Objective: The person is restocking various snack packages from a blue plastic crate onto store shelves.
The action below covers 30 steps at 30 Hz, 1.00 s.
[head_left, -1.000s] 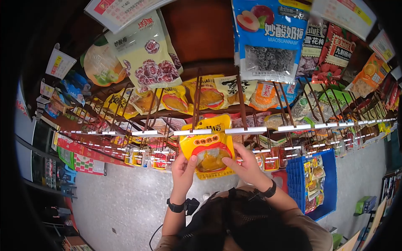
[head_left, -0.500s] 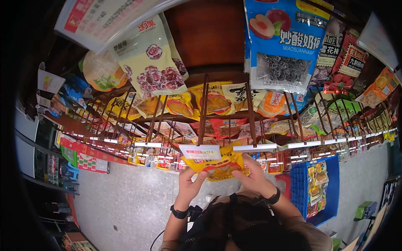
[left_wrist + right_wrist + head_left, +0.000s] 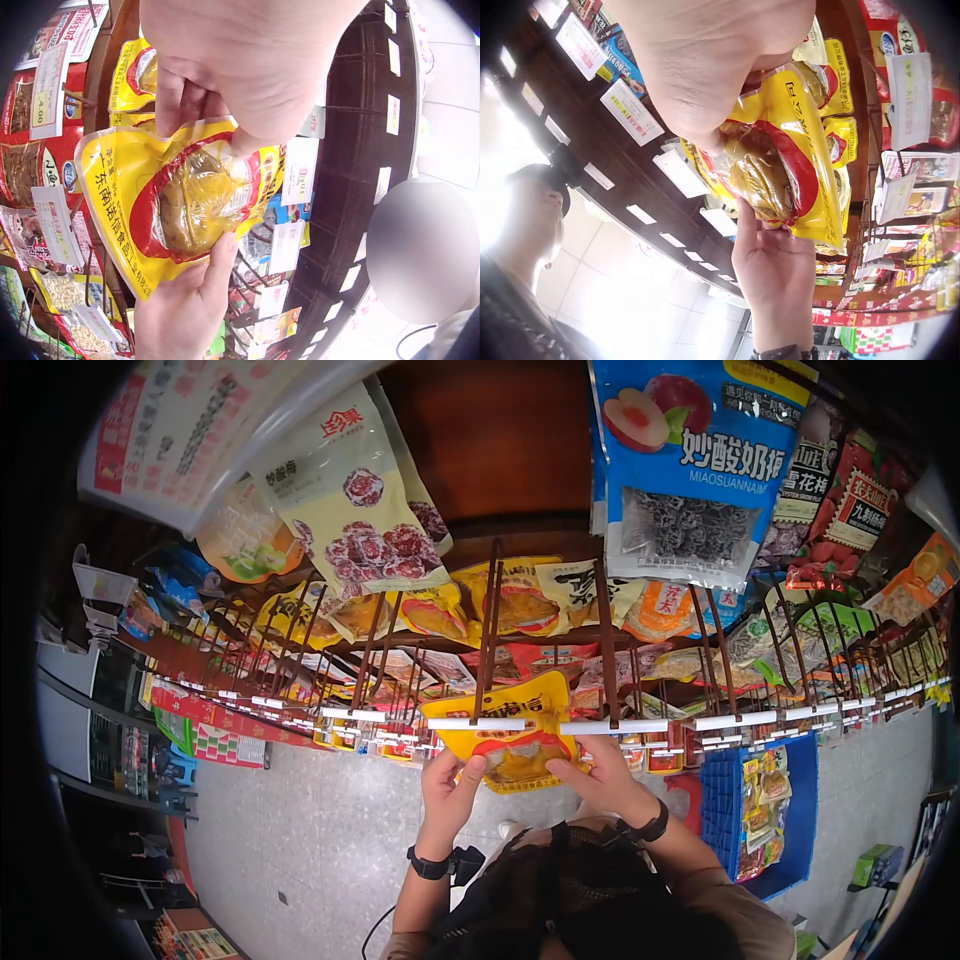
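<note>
A yellow snack packet (image 3: 510,755) with a red-edged window is held by both hands at a hanging rack. In the head view, my left hand (image 3: 450,790) pinches its left lower edge, thumb on the front. My right hand (image 3: 607,780) pinches the right side the same way. The packet's upper part lies behind a white price strip (image 3: 470,724) on a hook end. The left wrist view shows the packet (image 3: 191,199) between the left hand (image 3: 251,60) and the right hand (image 3: 180,315). Similar yellow packets (image 3: 525,598) hang behind on the rack.
Metal hooks with price tags run across the rack. A blue plum bag (image 3: 690,470) and a pale plum bag (image 3: 365,510) hang above. A blue crate (image 3: 722,810) holding packets stands on the floor (image 3: 330,860) at right.
The packet first tipped flatter behind a price tag, then tilted its front up again, now lying lower and slightly right in view. That tag has swung from facing the camera to a thin strip. Both hands keep their grip.
</note>
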Each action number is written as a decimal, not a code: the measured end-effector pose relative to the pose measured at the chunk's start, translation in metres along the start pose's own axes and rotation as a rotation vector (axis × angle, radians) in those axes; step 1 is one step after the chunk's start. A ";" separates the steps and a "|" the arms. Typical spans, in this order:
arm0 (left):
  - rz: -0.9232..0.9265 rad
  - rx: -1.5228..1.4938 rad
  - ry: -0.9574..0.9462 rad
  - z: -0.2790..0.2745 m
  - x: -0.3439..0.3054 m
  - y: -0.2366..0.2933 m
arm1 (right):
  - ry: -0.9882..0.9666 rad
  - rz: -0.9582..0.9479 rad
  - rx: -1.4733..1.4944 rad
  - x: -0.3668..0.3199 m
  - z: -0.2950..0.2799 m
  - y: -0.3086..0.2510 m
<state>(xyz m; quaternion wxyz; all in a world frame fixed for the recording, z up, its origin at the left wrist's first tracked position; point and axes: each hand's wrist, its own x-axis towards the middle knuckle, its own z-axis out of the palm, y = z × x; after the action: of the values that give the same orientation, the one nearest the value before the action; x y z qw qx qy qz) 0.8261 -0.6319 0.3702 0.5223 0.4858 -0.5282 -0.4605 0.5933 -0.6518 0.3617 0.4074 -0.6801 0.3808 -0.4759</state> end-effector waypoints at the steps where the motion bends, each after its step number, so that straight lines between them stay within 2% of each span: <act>1: -0.001 -0.008 0.010 0.001 0.001 0.001 | 0.009 0.008 0.020 0.001 0.001 -0.001; 7: 0.012 0.028 -0.042 -0.006 0.003 -0.003 | -0.054 0.075 0.051 0.003 -0.003 -0.007; 14: 0.005 0.019 0.000 -0.003 0.011 0.001 | -0.160 0.112 0.061 0.004 -0.001 0.016; 19: -0.058 0.112 0.005 -0.014 0.018 -0.029 | -0.022 0.019 0.105 0.018 0.002 0.011; 22: 0.031 -0.069 0.132 0.018 0.048 0.006 | 0.070 0.048 0.077 0.031 0.004 0.013; 23: 0.027 -0.061 0.132 0.015 0.056 0.001 | 0.097 0.069 0.059 0.036 0.004 0.013; 26: 0.029 -0.034 0.141 0.011 0.081 -0.016 | 0.238 0.081 -0.074 0.055 0.004 0.018; 28: 0.043 -0.011 0.164 0.018 0.099 -0.014 | 0.303 -0.009 -0.200 0.072 -0.002 0.013; 29: 0.144 0.063 0.187 0.020 0.108 -0.020 | 0.341 -0.044 -0.233 0.078 -0.003 0.014; 30: 0.141 0.088 0.210 0.023 0.115 -0.018 | 0.379 -0.078 -0.267 0.082 -0.003 0.014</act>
<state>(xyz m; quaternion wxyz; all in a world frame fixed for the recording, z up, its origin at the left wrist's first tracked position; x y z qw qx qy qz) 0.8057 -0.7482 0.3634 0.5838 0.5156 -0.5233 -0.3457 0.6094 -0.7324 0.3775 0.2165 -0.6406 0.4833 -0.5560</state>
